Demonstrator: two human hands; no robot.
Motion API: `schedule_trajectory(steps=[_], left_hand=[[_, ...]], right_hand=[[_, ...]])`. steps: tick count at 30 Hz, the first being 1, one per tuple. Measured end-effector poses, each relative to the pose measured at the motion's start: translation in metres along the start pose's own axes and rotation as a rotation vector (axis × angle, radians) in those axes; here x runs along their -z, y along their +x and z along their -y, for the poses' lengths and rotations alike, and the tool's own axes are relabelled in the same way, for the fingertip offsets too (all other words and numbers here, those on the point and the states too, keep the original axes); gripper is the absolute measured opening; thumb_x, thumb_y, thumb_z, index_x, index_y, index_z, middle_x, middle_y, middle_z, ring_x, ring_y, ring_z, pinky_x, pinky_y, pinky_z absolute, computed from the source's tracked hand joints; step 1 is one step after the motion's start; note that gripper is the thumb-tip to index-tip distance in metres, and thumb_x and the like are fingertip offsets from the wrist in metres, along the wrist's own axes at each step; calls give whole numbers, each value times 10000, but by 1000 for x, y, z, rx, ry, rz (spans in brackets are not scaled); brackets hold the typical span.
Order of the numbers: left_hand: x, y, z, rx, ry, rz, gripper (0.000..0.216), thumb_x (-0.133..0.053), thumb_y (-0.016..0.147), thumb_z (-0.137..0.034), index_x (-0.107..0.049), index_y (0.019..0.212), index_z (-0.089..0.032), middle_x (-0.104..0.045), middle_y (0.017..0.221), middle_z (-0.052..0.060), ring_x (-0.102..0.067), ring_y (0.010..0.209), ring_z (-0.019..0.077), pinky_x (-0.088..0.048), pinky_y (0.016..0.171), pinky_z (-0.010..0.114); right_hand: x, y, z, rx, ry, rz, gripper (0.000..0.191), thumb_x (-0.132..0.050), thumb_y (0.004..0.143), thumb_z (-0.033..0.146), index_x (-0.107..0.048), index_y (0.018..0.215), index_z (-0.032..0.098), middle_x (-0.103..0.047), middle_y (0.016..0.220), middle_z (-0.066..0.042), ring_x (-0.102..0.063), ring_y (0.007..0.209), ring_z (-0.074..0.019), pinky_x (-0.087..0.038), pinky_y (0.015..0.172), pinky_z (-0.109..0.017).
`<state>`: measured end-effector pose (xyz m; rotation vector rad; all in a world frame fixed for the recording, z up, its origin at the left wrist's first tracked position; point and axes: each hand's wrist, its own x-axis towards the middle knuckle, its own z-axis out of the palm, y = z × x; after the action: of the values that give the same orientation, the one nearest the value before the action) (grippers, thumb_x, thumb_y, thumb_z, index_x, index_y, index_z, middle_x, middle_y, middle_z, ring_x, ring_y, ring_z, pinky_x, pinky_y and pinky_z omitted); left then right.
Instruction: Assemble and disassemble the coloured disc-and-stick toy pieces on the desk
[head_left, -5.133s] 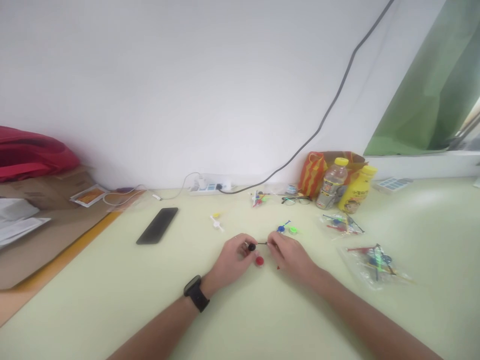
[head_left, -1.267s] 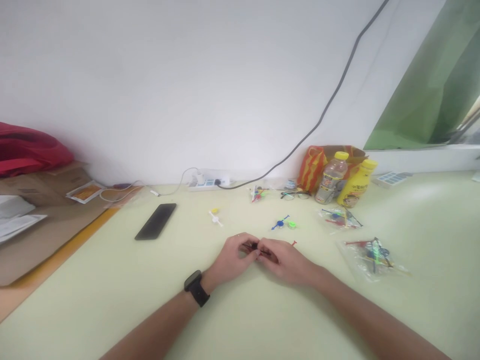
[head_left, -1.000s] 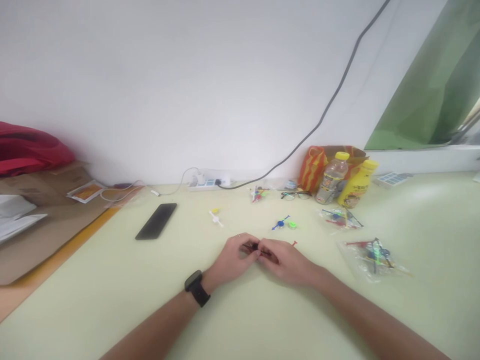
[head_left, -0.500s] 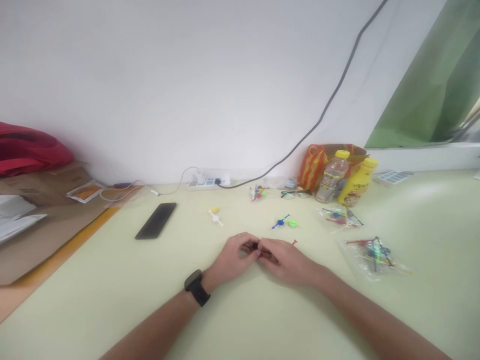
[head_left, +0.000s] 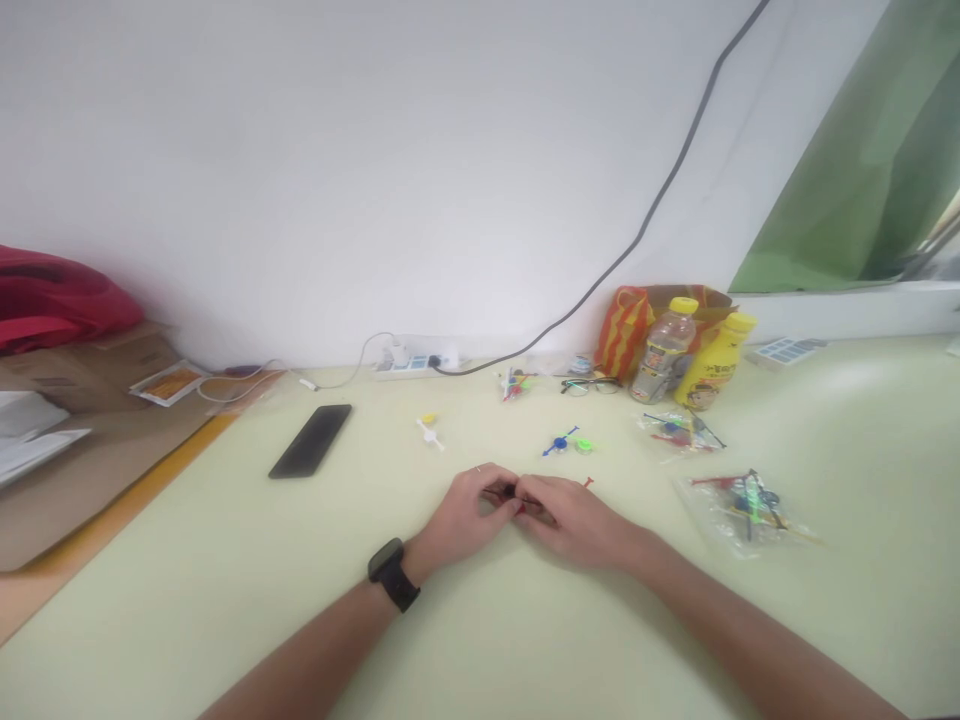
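Note:
My left hand (head_left: 466, 518), with a black watch on the wrist, and my right hand (head_left: 577, 522) meet fingertip to fingertip on the pale green table (head_left: 225, 600). Both are pinched on a small black and red plastic piece (head_left: 516, 499) between them; most of it is hidden by the fingers. A thin red pin (head_left: 587, 483) lies just behind my right hand. A blue and green toy piece (head_left: 566, 444) lies a little farther back.
A black phone (head_left: 311, 440) lies at the left. A white and yellow piece (head_left: 429, 430) lies behind my hands. Two clear bags of coloured parts (head_left: 742, 505) (head_left: 679, 432) lie at the right. Bottles (head_left: 664, 350), glasses (head_left: 591, 384) and a power strip (head_left: 416, 360) stand by the wall.
Five seconds ago my hands were apart, with a black knob on a thin rod between them and a red disc on the table. Now they are pressed together; in the last second nothing moves.

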<state>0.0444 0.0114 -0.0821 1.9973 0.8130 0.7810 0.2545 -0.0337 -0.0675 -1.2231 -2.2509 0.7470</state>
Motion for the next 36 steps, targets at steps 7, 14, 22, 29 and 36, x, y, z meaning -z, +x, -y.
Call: schedule_trajectory(steps=[7,14,22,29,36], left_hand=[[0,0,-1,4,-2,8,179,-630,918,-182,-724,1064,-223,-737,1046,40,-702,961,193,-593,870,323],[0,1,-5,11,11,12,170,-631,918,-181,-725,1054,-223,-736,1041,40,-699,953,192,-590,864,323],[0,1,-4,-11,22,12,167,-631,924,-199,-721,1063,-220,-735,1037,41,-696,941,193,-591,855,323],[0,2,-4,-3,22,19,166,-630,932,-217,-719,1072,-219,-732,1045,47,-697,944,195,-591,861,324],[-1,3,-2,2,5,17,169,-636,927,-209,-720,1073,-217,-732,1044,42,-696,945,189,-590,860,316]], right_hand=[[0,1,0,-1,-4,0,26,-512,989,232,-519,964,233,-699,1004,-23,-613,865,-190,-412,723,-295],[-1,0,-3,9,-26,5,19,-512,990,221,-528,989,232,-703,1034,-36,-630,900,-201,-430,747,-303],[0,1,-3,17,-20,14,40,-509,993,216,-547,1005,221,-712,1062,-62,-644,926,-213,-460,792,-326],[2,1,-2,17,-28,22,56,-512,999,230,-562,1022,222,-716,1075,-75,-645,928,-222,-463,786,-336],[0,0,-4,17,-40,20,35,-524,991,218,-547,1016,222,-709,1068,-69,-644,931,-219,-457,783,-327]])
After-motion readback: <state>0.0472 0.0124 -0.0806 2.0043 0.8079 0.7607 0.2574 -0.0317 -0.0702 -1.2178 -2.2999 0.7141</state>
